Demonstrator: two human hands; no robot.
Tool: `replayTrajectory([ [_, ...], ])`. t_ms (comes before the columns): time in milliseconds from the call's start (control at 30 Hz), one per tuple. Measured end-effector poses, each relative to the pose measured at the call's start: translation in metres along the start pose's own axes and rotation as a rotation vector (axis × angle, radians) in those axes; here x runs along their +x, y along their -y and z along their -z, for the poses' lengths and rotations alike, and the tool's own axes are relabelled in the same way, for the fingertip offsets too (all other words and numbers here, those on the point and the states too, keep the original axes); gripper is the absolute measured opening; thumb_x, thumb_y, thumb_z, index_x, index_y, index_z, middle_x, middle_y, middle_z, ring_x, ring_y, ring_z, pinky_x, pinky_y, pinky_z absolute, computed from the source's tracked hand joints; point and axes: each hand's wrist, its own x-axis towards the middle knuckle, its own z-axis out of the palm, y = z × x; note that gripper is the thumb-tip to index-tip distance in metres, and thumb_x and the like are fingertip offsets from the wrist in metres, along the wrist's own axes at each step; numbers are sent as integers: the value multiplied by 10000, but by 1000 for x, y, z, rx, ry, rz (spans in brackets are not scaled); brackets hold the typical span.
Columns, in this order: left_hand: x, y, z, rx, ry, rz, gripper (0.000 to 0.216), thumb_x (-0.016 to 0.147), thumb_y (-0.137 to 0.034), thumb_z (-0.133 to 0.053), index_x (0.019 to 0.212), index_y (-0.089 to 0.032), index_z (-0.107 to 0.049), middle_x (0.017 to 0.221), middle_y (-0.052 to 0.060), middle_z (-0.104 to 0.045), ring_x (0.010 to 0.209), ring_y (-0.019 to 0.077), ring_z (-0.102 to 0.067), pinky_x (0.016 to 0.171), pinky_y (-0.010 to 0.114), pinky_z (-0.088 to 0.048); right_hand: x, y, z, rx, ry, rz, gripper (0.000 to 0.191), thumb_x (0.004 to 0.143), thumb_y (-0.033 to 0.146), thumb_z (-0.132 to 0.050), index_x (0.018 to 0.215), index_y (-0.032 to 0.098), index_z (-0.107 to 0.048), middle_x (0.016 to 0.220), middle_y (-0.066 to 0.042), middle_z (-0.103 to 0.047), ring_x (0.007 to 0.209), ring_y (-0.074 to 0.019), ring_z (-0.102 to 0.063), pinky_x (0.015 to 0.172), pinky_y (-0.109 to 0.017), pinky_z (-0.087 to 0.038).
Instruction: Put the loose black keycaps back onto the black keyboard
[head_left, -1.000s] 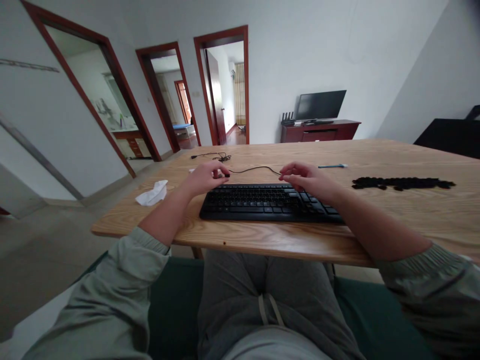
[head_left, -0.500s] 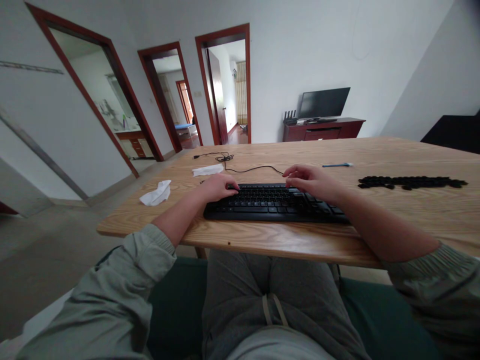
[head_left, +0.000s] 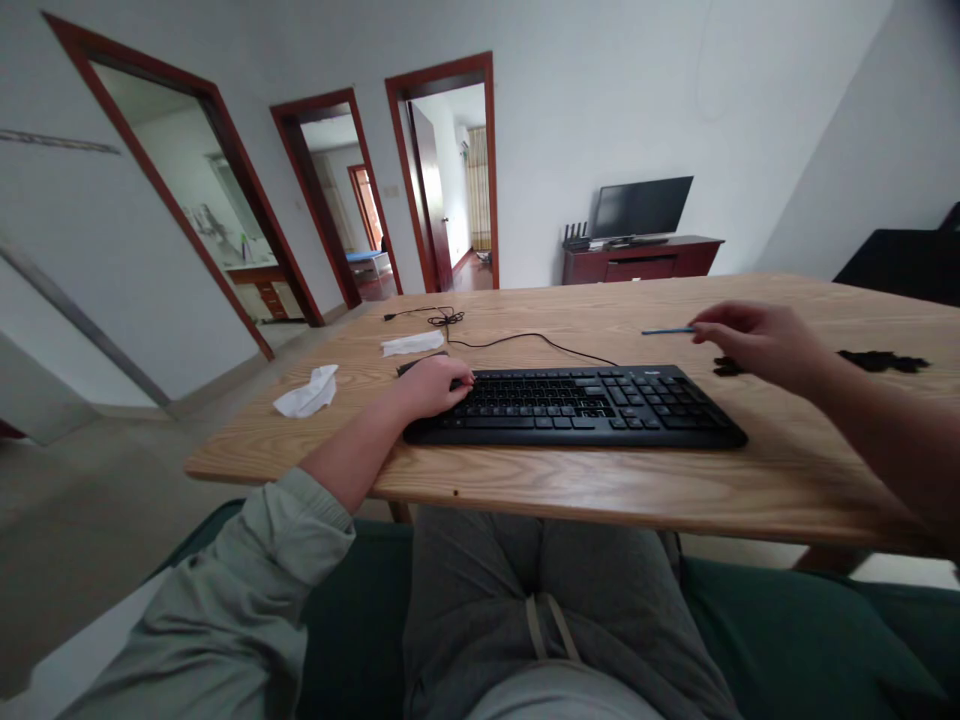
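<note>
A black keyboard (head_left: 592, 403) lies on the wooden table (head_left: 600, 480) in front of me, its cable (head_left: 525, 342) running back to the left. My left hand (head_left: 431, 385) rests with curled fingers on the keyboard's left end. My right hand (head_left: 757, 340) hovers to the right above the table, fingers loosely bent, its fingertips close to a thin blue tool (head_left: 664, 331). A pile of loose black keycaps (head_left: 885, 359) lies just behind that hand, partly hidden by it.
Two crumpled white tissues (head_left: 306, 392) (head_left: 411, 343) lie at the table's left. Beyond the table stand a TV (head_left: 641, 208) on a low red cabinet (head_left: 641, 260), three open doorways, and a dark piece of furniture (head_left: 900, 265) at right.
My right hand left the keyboard's far edge and moved right toward the blue tool and keycaps. My left hand shifted from the cable down onto the keyboard's left end.
</note>
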Motion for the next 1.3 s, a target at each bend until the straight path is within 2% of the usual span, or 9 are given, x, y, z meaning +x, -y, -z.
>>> replayTrajectory([
  [200, 3, -6, 5, 84, 40, -87, 187, 875, -217, -516, 890, -174, -698, 935, 56, -717, 882, 184, -657, 814, 299, -495, 10, -86, 79, -508, 8, -219, 216, 763, 374, -626, 876, 197, -678, 787, -90, -685, 646, -202, -567, 667, -355, -420],
  [333, 4, -6, 2, 95, 41, -47, 199, 886, -248, -516, 907, -186, -704, 945, 46, -725, 912, 191, -660, 831, 303, -493, 2, -118, 100, -611, 83, -207, 185, 735, 377, -649, 831, 221, -672, 816, -114, -699, 689, -236, -586, 704, -379, -421],
  [500, 2, -3, 0, 139, 19, -9, 213, 896, -281, -525, 905, -211, -727, 921, 33, -732, 881, 184, -648, 806, 301, -491, -5, -137, 86, -608, 111, -142, 247, 697, 416, -625, 833, 223, -701, 863, -120, -719, 751, -281, -617, 752, -400, -447],
  [667, -2, -1, 4, 172, 6, -52, 236, 908, -268, -515, 959, -216, -740, 929, 37, -739, 890, 189, -635, 820, 316, -486, -1, -129, 59, -687, 157, -39, 336, 715, 409, -592, 945, 210, -735, 1069, -149, -698, 830, -284, -621, 766, -391, -439],
  [767, -3, 0, 4, 148, 4, -62, 246, 909, -262, -514, 974, -210, -746, 967, 43, -743, 892, 192, -639, 826, 328, -494, 1, -115, 50, -735, 215, -133, 324, 718, 397, -599, 941, 207, -736, 940, -171, -702, 695, -268, -594, 667, -391, -416],
  [867, -3, 2, 3, 133, 2, -62, 246, 898, -255, -520, 977, -216, -750, 1023, 37, -742, 890, 189, -643, 818, 329, -503, -2, -104, 45, -730, 183, -176, 301, 718, 413, -586, 897, 210, -718, 804, -168, -687, 631, -264, -566, 630, -393, -397],
  [1000, -4, 2, 2, 115, 5, -63, 243, 884, -254, -526, 980, -236, -749, 1051, 15, -739, 900, 180, -646, 834, 321, -499, -10, -102, 39, -686, 100, -135, 295, 695, 454, -566, 827, 215, -678, 836, -170, -672, 693, -295, -576, 667, -417, -409],
  [1200, -5, -2, 7, 154, 35, -78, 268, 821, -192, -528, 968, -224, -749, 1048, 9, -740, 836, 194, -624, 773, 319, -491, -12, -114, 36, -603, -7, -75, 159, 678, 465, -522, 730, 325, -577, 783, -129, -628, 778, -350, -560, 719, -485, -374],
  [1300, -4, -2, 9, 186, 58, -96, 305, 782, -136, -514, 961, -225, -744, 1036, 0, -741, 851, 190, -623, 797, 316, -486, -9, -117, 35, -556, 14, -81, 169, 613, 452, -542, 682, 298, -547, 737, -128, -605, 809, -360, -554, 749, -497, -368],
])
